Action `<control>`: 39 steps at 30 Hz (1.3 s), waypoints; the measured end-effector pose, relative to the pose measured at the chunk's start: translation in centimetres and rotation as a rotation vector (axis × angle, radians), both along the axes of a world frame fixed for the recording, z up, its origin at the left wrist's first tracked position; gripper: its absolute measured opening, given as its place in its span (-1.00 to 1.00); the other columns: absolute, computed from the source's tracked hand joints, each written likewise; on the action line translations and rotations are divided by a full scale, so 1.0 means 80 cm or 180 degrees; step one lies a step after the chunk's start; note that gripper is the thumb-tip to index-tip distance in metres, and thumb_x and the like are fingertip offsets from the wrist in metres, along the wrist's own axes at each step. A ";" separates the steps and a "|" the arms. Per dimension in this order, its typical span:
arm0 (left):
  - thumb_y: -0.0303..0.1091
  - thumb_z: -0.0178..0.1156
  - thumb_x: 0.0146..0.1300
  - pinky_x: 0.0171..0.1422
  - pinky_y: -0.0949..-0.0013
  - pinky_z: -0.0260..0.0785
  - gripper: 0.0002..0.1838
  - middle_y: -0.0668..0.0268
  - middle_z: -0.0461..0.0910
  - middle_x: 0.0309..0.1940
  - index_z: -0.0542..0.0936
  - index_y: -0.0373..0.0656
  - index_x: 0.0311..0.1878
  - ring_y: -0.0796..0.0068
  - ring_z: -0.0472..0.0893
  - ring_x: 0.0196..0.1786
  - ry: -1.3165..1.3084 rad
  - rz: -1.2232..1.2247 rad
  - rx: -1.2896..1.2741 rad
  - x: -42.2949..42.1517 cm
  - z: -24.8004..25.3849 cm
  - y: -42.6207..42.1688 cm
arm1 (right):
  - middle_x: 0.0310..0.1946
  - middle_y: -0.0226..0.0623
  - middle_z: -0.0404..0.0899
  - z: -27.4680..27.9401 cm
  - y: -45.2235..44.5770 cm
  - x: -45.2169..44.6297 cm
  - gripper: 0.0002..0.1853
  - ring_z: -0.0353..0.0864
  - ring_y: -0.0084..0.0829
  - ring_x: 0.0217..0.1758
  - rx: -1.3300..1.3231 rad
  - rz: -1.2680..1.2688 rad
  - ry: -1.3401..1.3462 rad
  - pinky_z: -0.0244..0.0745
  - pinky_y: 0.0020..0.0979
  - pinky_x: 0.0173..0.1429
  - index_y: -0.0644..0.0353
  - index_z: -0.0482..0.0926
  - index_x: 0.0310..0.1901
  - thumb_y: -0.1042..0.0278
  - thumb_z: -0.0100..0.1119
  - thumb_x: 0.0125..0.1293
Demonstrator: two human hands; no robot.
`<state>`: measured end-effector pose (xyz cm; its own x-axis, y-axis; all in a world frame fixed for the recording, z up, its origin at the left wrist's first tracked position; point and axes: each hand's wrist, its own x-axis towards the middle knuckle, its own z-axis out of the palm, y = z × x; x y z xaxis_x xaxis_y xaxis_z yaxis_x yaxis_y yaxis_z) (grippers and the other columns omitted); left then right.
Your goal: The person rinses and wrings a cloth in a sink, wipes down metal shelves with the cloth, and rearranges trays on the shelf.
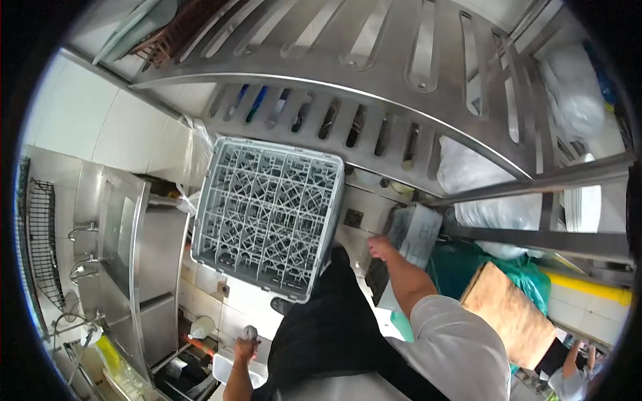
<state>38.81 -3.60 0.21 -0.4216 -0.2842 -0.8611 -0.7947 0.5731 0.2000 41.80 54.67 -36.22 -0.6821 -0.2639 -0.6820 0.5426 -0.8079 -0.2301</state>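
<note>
A grey dish rack (267, 217) with a grid of compartments stands in front of my body, near the slatted metal shelf. My left hand (246, 347) is at the lower left, closed on a small greyish crumpled item that I cannot make out. Just below that hand is a white container (226, 367). To the right of the rack, my right hand (380, 247) hangs with its fingers curled, and nothing shows in it. Neither hand touches the rack.
Slatted metal shelving (374, 73) spans the top. Metal sinks (120, 234) with taps line the left. At right are a grey crate (418, 234), green plastic bags (455, 267), a wooden board (508, 314) and a yellow pipe (588, 289). Another person (572, 381) shows at lower right.
</note>
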 end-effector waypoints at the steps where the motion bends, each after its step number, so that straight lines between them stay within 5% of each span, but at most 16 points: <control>1: -0.30 0.33 -0.03 -0.75 0.44 0.19 -0.81 0.35 0.46 -0.71 0.51 -0.14 -0.52 0.54 0.36 -0.77 0.0076 0.0150 0.0193 0.001 0.001 -0.001 | -0.49 -0.29 0.55 -0.081 -0.017 0.042 -0.77 0.52 -0.39 -0.54 -0.1143 0.0213 0.0298 0.44 -0.26 -0.48 0.13 0.55 -0.19 0.22 0.04 0.20; 2: -0.31 0.31 -0.03 -0.76 0.46 0.17 -0.83 0.35 0.47 -0.71 0.51 -0.13 -0.53 0.56 0.35 -0.77 0.0142 0.0301 0.0371 0.009 -0.002 -0.011 | -0.49 -0.27 0.55 0.040 -0.058 0.042 -0.78 0.53 -0.36 -0.51 0.1386 0.0925 -0.0046 0.45 -0.24 -0.47 0.14 0.56 -0.21 0.24 0.03 0.19; 3: -0.32 0.29 -0.02 -0.76 0.47 0.17 -0.84 0.35 0.48 -0.70 0.51 -0.14 -0.53 0.58 0.35 -0.78 0.0258 0.0247 0.0473 0.018 -0.015 -0.023 | -0.48 -0.24 0.56 0.083 -0.088 0.051 -0.78 0.54 -0.32 -0.49 0.2594 0.1832 -0.0100 0.46 -0.22 -0.46 0.15 0.57 -0.23 0.26 0.03 0.18; 8: -0.39 0.22 0.01 -0.77 0.50 0.14 -0.91 0.34 0.49 -0.68 0.53 -0.16 -0.48 0.61 0.34 -0.77 0.0703 0.0295 0.0655 0.062 -0.042 -0.067 | -0.40 -0.10 0.58 0.187 -0.172 0.079 -0.80 0.59 -0.14 -0.34 0.4874 0.4982 0.1857 0.49 -0.14 -0.33 0.21 0.62 -0.32 0.36 0.01 0.12; 10: -0.38 0.25 -0.01 -0.75 0.44 0.16 -0.89 0.33 0.49 -0.67 0.54 -0.19 -0.45 0.55 0.36 -0.77 0.0476 0.0864 0.0889 0.075 -0.025 -0.076 | -0.32 -0.03 0.58 0.258 -0.182 0.051 -0.79 0.58 -0.07 -0.23 0.4920 0.6058 0.2641 0.50 -0.13 -0.21 0.23 0.63 -0.34 0.40 0.01 0.08; 12: -0.36 0.28 -0.03 -0.74 0.40 0.18 -0.86 0.31 0.49 -0.67 0.55 -0.21 -0.44 0.51 0.38 -0.76 0.0270 0.1243 0.0962 0.104 -0.039 -0.107 | -0.25 -0.02 0.58 0.244 -0.177 0.049 -0.80 0.56 -0.04 -0.19 0.4842 0.6004 0.2855 0.49 -0.15 -0.14 0.23 0.62 -0.33 0.42 0.00 0.08; 13: -0.35 0.30 -0.04 -0.72 0.39 0.19 -0.83 0.30 0.48 -0.68 0.55 -0.23 -0.45 0.50 0.38 -0.76 0.0404 0.1260 0.0796 0.124 -0.051 -0.117 | -0.27 0.00 0.57 0.180 -0.158 0.069 -0.81 0.55 -0.03 -0.19 0.4749 0.4884 0.2688 0.48 -0.14 -0.11 0.25 0.60 -0.34 0.42 0.01 0.06; 14: -0.34 0.32 -0.06 -0.71 0.38 0.20 -0.81 0.29 0.48 -0.69 0.56 -0.24 -0.46 0.48 0.38 -0.76 0.0494 0.1327 0.0596 0.145 -0.057 -0.126 | -0.29 0.04 0.55 0.210 -0.155 0.043 -0.78 0.53 0.01 -0.15 0.4658 0.5058 0.3303 0.44 -0.13 -0.07 0.27 0.58 -0.30 0.37 0.05 0.06; 15: -0.35 0.34 -0.07 -0.70 0.38 0.21 -0.81 0.28 0.46 -0.71 0.56 -0.26 -0.47 0.47 0.38 -0.76 0.0538 0.1316 0.0545 0.162 -0.052 -0.135 | -0.20 0.12 0.55 0.334 -0.211 -0.007 -0.74 0.54 0.01 -0.12 0.4272 0.6379 0.2761 0.42 -0.09 -0.08 0.37 0.58 -0.27 0.42 0.01 0.03; 17: -0.37 0.35 -0.10 -0.69 0.38 0.22 -0.79 0.28 0.44 -0.73 0.56 -0.29 -0.48 0.47 0.38 -0.75 0.0507 0.1718 0.0499 0.192 -0.048 -0.155 | -0.22 0.08 0.55 0.350 -0.247 -0.052 -0.74 0.54 0.00 -0.12 0.4050 0.6417 0.3624 0.42 -0.12 -0.08 0.35 0.58 -0.25 0.40 0.04 0.04; 21: -0.36 0.36 -0.12 -0.68 0.37 0.24 -0.75 0.30 0.44 -0.73 0.56 -0.31 -0.42 0.49 0.37 -0.75 0.0390 0.2936 0.0688 0.270 -0.068 -0.180 | -0.18 0.03 0.56 0.312 -0.321 -0.095 -0.73 0.51 0.05 -0.09 0.3301 0.5086 0.1592 0.41 -0.13 -0.04 0.26 0.59 -0.20 0.35 0.04 0.07; 26: -0.36 0.37 -0.12 -0.69 0.39 0.24 -0.70 0.30 0.44 -0.70 0.54 -0.30 -0.32 0.50 0.37 -0.74 0.0479 0.3993 0.0736 0.364 -0.077 -0.186 | -0.12 0.01 0.55 0.361 -0.561 -0.199 -0.63 0.53 -0.01 -0.04 0.3790 0.6688 0.3890 0.41 -0.17 0.01 0.21 0.59 -0.16 0.12 -0.04 0.20; 28: -0.36 0.37 -0.12 -0.69 0.40 0.24 -0.69 0.29 0.44 -0.69 0.54 -0.30 -0.32 0.50 0.37 -0.74 0.0638 0.4399 0.0672 0.389 -0.083 -0.181 | -0.46 -0.12 0.61 0.325 -0.637 -0.237 -0.65 0.59 -0.40 -0.32 0.4228 0.6413 0.4503 0.44 -0.31 -0.20 0.27 0.60 -0.25 0.12 0.03 0.21; 30: -0.38 0.37 -0.12 -0.71 0.41 0.21 -0.70 0.28 0.43 -0.68 0.52 -0.30 -0.33 0.51 0.37 -0.74 0.0732 0.4879 0.0799 0.412 -0.098 -0.177 | -0.51 -0.21 0.59 0.325 -0.730 -0.262 -0.66 0.56 -0.45 -0.38 0.4094 0.6266 0.4201 0.44 -0.35 -0.26 0.26 0.61 -0.27 0.12 0.05 0.19; 34: -0.42 0.34 -0.10 -0.72 0.44 0.18 -0.70 0.30 0.41 -0.66 0.48 -0.30 -0.30 0.53 0.37 -0.72 0.0960 0.5614 0.0677 0.405 -0.048 -0.183 | -0.52 -0.29 0.60 0.367 -0.873 -0.259 -0.67 0.57 -0.44 -0.42 0.3271 0.5973 0.4710 0.47 -0.39 -0.22 0.25 0.61 -0.32 0.11 0.05 0.18; 39: -0.43 0.30 -0.06 -0.72 0.46 0.20 -0.73 0.31 0.41 -0.64 0.45 -0.29 -0.31 0.53 0.38 -0.70 0.1043 0.5808 0.0389 0.402 -0.056 -0.160 | -0.38 -0.18 0.63 0.355 -0.972 -0.255 -0.71 0.60 -0.20 -0.27 0.3233 0.7348 0.6120 0.48 -0.24 -0.12 0.18 0.63 -0.39 0.16 0.01 0.13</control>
